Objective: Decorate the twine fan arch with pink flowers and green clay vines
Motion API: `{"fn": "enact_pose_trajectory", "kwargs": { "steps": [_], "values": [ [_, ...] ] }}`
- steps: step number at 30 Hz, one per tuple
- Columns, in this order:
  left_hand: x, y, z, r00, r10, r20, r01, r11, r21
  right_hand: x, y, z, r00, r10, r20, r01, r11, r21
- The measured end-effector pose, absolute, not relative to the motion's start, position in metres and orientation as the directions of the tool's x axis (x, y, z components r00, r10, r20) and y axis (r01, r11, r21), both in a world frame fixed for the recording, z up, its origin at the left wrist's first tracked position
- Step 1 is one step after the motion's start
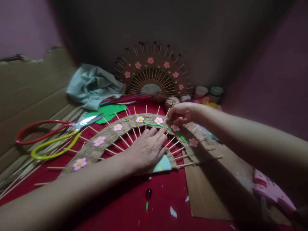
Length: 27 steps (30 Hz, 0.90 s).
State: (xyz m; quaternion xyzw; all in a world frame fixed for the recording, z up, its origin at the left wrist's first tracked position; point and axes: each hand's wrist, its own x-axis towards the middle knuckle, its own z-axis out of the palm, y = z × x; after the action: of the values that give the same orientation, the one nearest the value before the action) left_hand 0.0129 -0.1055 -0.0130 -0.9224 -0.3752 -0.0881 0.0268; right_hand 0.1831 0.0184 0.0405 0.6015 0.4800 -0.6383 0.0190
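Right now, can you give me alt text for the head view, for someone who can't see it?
A left hand presses flat on a half-round woven fan with stick spokes and pink flowers, while the right hand pinches a green strip at its rim. Scissors lie left on the red cloth; a finished fan stands behind.

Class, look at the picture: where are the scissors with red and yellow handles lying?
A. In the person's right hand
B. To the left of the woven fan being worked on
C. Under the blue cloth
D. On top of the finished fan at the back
B: the scissors lie left of the woven fan; neither the left hand nor the right hand touches them.
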Motion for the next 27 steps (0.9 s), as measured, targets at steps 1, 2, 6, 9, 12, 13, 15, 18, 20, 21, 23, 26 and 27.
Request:
{"fn": "enact_pose_trajectory", "kwargs": {
  "steps": [1, 2, 6, 9, 12, 13, 15, 18, 20, 21, 23, 26, 27],
  "values": [
    [0.013, -0.106, -0.013, 0.707, 0.683, 0.185, 0.693, -0.721, 0.014, 0.183, 0.018, 0.041, -0.278, 0.556, -0.783, 0.597, -0.539, -0.594],
    [0.013, -0.106, -0.012, 0.712, 0.676, 0.190, 0.687, -0.726, 0.009, 0.183, 0.017, 0.042, -0.281, 0.560, -0.780, 0.592, -0.538, -0.600],
    [0.013, -0.107, -0.012, 0.738, 0.644, 0.202, 0.658, -0.753, -0.007, 0.183, 0.016, 0.044, -0.298, 0.567, -0.768, 0.580, -0.532, -0.617],
    [0.014, -0.106, -0.012, 0.751, 0.633, 0.187, 0.649, -0.760, -0.034, 0.184, 0.018, 0.042, -0.312, 0.551, -0.774, 0.581, -0.534, -0.614],
    [0.016, -0.104, -0.014, 0.759, 0.626, 0.181, 0.646, -0.758, -0.087, 0.185, 0.021, 0.039, -0.337, 0.531, -0.777, 0.577, -0.536, -0.616],
    [0.017, -0.104, -0.014, 0.760, 0.626, 0.177, 0.646, -0.757, -0.099, 0.186, 0.022, 0.038, -0.344, 0.523, -0.780, 0.577, -0.537, -0.615],
    [0.017, -0.103, -0.014, 0.762, 0.625, 0.169, 0.644, -0.758, -0.102, 0.187, 0.023, 0.036, -0.352, 0.511, -0.784, 0.577, -0.542, -0.611],
    [0.015, -0.104, -0.013, 0.750, 0.639, 0.168, 0.655, -0.753, -0.062, 0.188, 0.024, 0.036, -0.353, 0.507, -0.787, 0.570, -0.550, -0.610],
    [0.011, -0.106, -0.012, 0.723, 0.665, 0.188, 0.682, -0.731, -0.034, 0.187, 0.024, 0.036, -0.352, 0.509, -0.785, 0.560, -0.558, -0.613],
    [0.010, -0.106, -0.012, 0.707, 0.680, 0.196, 0.697, -0.717, -0.025, 0.187, 0.024, 0.036, -0.353, 0.510, -0.784, 0.553, -0.562, -0.614],
    [0.006, -0.107, -0.013, 0.682, 0.702, 0.204, 0.719, -0.695, -0.009, 0.186, 0.024, 0.037, -0.360, 0.512, -0.780, 0.534, -0.573, -0.622],
    [0.004, -0.107, -0.014, 0.674, 0.712, 0.195, 0.725, -0.689, 0.010, 0.185, 0.024, 0.036, -0.385, 0.503, -0.774, 0.497, -0.593, -0.633],
    [0.004, -0.107, -0.015, 0.677, 0.710, 0.192, 0.722, -0.691, 0.008, 0.185, 0.024, 0.036, -0.396, 0.496, -0.772, 0.485, -0.601, -0.635]
  ]
}}
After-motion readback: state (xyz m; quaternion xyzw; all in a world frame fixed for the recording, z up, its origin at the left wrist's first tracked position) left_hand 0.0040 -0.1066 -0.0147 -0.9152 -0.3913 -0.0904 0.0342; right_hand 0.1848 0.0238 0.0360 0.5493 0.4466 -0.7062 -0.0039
